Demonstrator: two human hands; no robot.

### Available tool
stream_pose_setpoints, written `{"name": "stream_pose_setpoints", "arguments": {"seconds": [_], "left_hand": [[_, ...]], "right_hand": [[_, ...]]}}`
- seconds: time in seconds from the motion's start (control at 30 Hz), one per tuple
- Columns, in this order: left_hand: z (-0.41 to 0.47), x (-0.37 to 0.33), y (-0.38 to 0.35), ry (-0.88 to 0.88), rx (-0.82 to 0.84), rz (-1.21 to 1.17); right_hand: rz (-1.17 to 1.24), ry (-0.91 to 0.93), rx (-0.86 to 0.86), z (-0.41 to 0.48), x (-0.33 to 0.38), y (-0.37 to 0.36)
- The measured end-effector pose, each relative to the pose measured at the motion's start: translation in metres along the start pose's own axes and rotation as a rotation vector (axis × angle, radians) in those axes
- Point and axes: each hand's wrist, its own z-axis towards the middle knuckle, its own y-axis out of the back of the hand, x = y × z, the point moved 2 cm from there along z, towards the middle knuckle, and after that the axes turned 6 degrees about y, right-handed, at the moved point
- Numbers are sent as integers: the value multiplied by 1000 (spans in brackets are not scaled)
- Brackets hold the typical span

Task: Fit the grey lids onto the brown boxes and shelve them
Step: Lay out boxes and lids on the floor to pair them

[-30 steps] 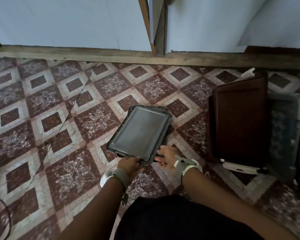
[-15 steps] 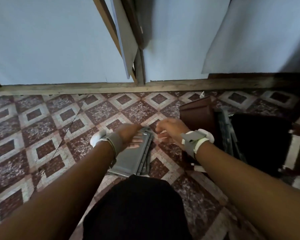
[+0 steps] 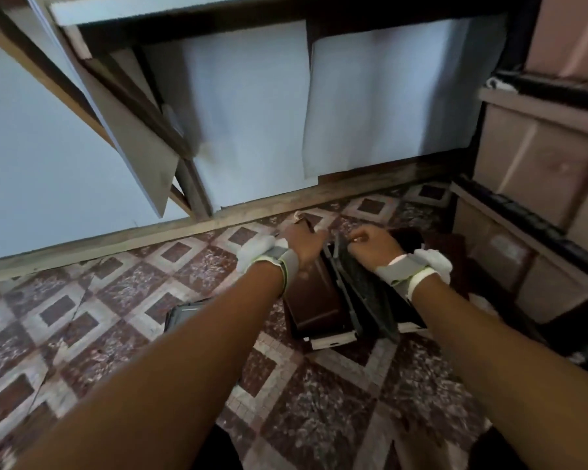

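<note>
Gathering a pair, centre frame: left grip (image 3: 302, 247) clamps box (image 3: 316, 300), right grip (image 3: 375, 247) clamps lid (image 3: 364, 295); next, likely seat lid squarely.

The 1 head-worn camera looks forward and down, close behind the left hand (image 3: 302, 247) and right hand (image 3: 374, 246).

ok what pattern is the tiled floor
Maroon-and-cream diamond squares on the tiled floor, best in the head view.
</note>
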Motion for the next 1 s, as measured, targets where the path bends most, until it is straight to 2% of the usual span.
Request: {"name": "stream_pose_setpoints", "arguments": {"seconds": [0.07,0.1,0.17,0.33,0.43,0.5,0.57,0.63,0.7,0.77,0.83,1.0], "left_hand": [[9,11,-19,-43,-57,18],[13,13,-28,-25,-67,5],[23,19,-34,64,-78,-6],[46,20,-43,121,-76,14],[49,14,-51,119,-27,63],[44,5,-55,89,-7,11],[38,-5,-53,36,-99,1],[29,-16,-41,-49,-232,115],[21,-30,-22,-84,-291,121],[20,-42,5,-125,-329,19],[21,-43,36,-144,-282,-232],[20,3,111,-122,-153,-694]], "right_hand": [[-122,-72,231,-4,-28,-18],[-165,-93,294,-7,-41,-24],[-279,-63,314,-12,-55,-36],[-426,-8,223,-20,-73,-51],[-435,-10,178,-21,-83,-57],[-414,-15,111,-21,-87,-59],[-409,-20,-7,-23,-88,-59],[-425,-9,-111,-24,-84,-59],[-425,-13,-192,-24,-78,-55],[-399,-24,-276,-23,-69,-50],[-371,-4,-364,-21,-59,-44],[-304,228,-572,-15,-12,-36]]}}
